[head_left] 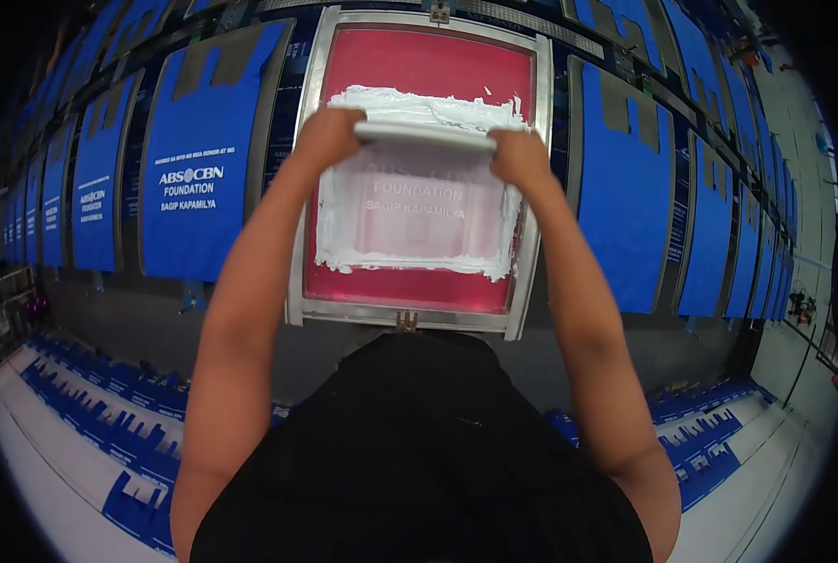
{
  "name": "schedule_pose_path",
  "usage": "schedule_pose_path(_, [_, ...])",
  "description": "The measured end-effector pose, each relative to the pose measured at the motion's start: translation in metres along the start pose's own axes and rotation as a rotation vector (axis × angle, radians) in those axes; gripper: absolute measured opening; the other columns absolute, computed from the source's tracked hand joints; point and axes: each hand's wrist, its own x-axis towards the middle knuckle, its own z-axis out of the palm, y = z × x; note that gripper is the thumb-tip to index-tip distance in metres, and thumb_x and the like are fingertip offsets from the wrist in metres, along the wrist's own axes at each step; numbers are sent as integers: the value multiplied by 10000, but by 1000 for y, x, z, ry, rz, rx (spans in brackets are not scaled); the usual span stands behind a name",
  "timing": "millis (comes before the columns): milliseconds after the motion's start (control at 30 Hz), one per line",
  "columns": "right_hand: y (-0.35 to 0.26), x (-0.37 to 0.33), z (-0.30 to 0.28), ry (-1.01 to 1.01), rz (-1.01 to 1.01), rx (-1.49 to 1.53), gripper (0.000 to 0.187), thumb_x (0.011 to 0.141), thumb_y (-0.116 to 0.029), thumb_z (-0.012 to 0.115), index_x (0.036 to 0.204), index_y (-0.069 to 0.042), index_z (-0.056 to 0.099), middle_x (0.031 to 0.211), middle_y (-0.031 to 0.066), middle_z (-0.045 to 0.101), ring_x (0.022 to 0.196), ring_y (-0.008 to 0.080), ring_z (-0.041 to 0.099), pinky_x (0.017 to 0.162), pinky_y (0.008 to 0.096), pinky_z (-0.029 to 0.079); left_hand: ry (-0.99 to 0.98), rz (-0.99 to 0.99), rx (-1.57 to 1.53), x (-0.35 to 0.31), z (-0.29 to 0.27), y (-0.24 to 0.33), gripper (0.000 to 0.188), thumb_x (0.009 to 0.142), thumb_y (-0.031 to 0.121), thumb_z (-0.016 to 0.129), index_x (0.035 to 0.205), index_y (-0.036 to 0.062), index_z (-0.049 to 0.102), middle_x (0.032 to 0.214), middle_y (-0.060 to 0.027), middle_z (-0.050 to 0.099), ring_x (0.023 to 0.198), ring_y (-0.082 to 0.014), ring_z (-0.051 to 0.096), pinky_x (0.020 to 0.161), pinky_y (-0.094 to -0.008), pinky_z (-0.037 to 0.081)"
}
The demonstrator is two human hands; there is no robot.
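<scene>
A screen printing frame (301, 202) with metal sides and red mesh lies in front of me. Thick white ink (336, 257) rings a paler rectangle in the mesh, where lettering shows through. Across the upper part of that rectangle runs a squeegee (425, 137), a long pale bar lying crosswise. My left hand (330, 136) is wrapped round its left end, and my right hand (522, 159) grips its right end. The squeegee's lower edge is blurred, so its contact with the mesh cannot be made out.
Flat blue bags with cut-out handles lie in rows on both sides; the nearest are a printed bag (198, 159) at left and an unprinted bag (623, 197) at right. Metal clamps (407, 322) sit at the frame's near edge. More blue bags (137, 497) lie on the pale floor.
</scene>
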Motion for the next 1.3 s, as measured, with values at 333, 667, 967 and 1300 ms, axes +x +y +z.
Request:
schedule_pose_path(333, [27,65,-93,-144,-57,123,569,635,-79,545,1189,-128,665,1078,203,669,1023,332,641,898,392,509,538,-33,-60,-78,-40,38,494,804,323,732,1182,33,603,1143,-187,617,1072,-355,575,898,-435,463])
schedule_pose_path(667, [19,100,-65,-254,-221,152,552,603,-132,674,1149,-47,650,1058,199,674,1011,349,638,905,391,492,-667,-466,-1334,-294,165,97,459,913,470,603,790,29,636,691,-38,601,633,-121,564,617,-279,464])
schedule_pose_path(967, [-26,61,-58,-33,-153,105,537,670,-100,588,1203,-134,647,1125,157,664,1074,320,613,925,417,489,-615,-366,-1316,-295,106,113,424,986,396,513,787,46,645,640,20,553,574,-59,483,538,-227,404])
schedule_pose_path(1300, [-107,-220,14,84,-194,157,425,660,4,594,1070,-90,652,949,102,652,919,307,599,823,415,470,-619,-458,-1336,-292,113,124,417,983,388,524,804,34,651,613,20,540,540,-65,487,497,-223,391])
